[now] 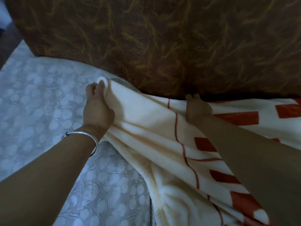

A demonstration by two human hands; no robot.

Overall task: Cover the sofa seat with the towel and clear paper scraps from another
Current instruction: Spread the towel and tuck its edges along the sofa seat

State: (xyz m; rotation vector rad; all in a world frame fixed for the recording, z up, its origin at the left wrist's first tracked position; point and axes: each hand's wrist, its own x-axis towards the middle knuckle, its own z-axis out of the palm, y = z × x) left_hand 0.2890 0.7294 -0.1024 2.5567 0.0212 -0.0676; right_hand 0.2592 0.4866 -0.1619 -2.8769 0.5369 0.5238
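Observation:
A cream towel (146, 121) with red lines and red blocks lies bunched across the right part of the sofa seat. My left hand (96, 106), with a silver bangle on its wrist, pinches the towel's far left corner. My right hand (197, 108) presses the towel's far edge down at the crease where the seat meets the brown backrest (162, 38); its fingertips are hidden in that crease. The pale grey patterned seat cover (35, 98) shows bare on the left. No paper scraps are in view.
The brown backrest with yellow streaks fills the upper half of the view. A seam between seat cushions (150, 209) runs down under the towel's near edge. A dark strip of floor (6, 41) shows at the far left.

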